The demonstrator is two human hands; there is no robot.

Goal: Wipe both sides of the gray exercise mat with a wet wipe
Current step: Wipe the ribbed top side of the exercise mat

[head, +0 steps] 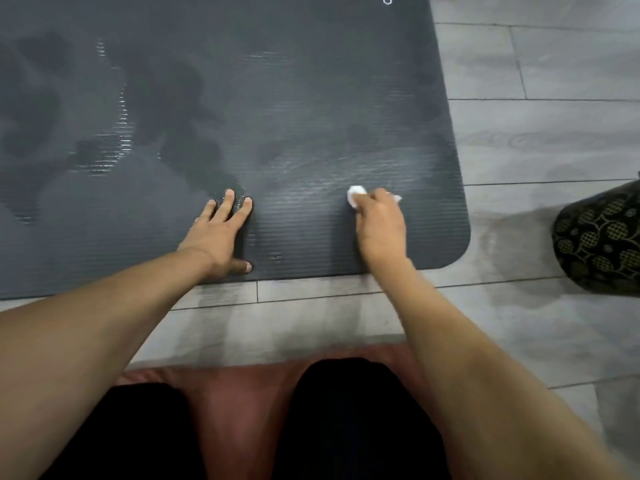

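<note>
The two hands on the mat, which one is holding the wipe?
The right hand, near the mat's rounded corner, grips the white wet wipe. The left hand holds nothing; it rests flat on the mat, fingers spread.

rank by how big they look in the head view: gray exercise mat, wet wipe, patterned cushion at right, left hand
1. gray exercise mat
2. patterned cushion, cut off by the frame edge
3. left hand
4. wet wipe, mostly hidden under the right hand

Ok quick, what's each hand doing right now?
Left hand: open, fingers spread flat, pressing on the gray mat.
Right hand: closed around the white wet wipe, holding it on the mat.
</note>
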